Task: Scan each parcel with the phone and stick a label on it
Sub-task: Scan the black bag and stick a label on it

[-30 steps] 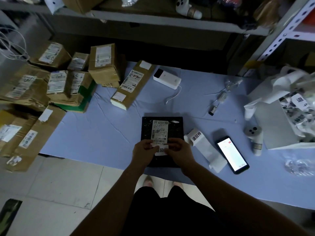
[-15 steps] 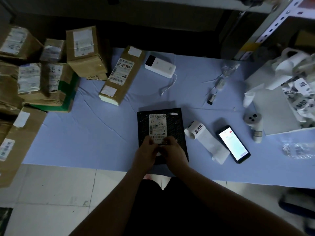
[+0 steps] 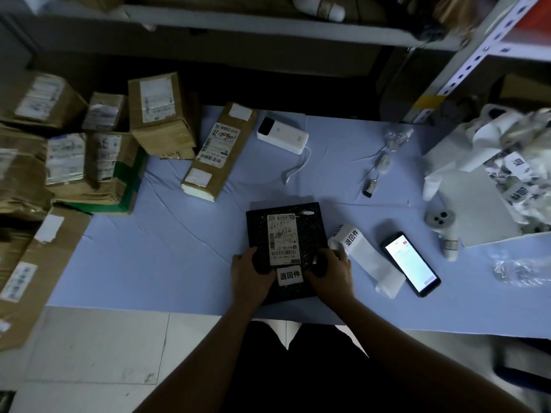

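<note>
1. A pale blue sheet (image 3: 179,248) covers the work surface, with metal shelves (image 3: 268,22) behind it.
2. One black parcel (image 3: 310,234) lies at the sheet's near edge. The left hand (image 3: 249,275) and right hand (image 3: 331,272) grip its sides, either side of its label (image 3: 290,275).
3. One phone (image 3: 411,263), one label roll (image 3: 366,257), and cardboard boxes (image 3: 161,120) (number unclear).
</note>
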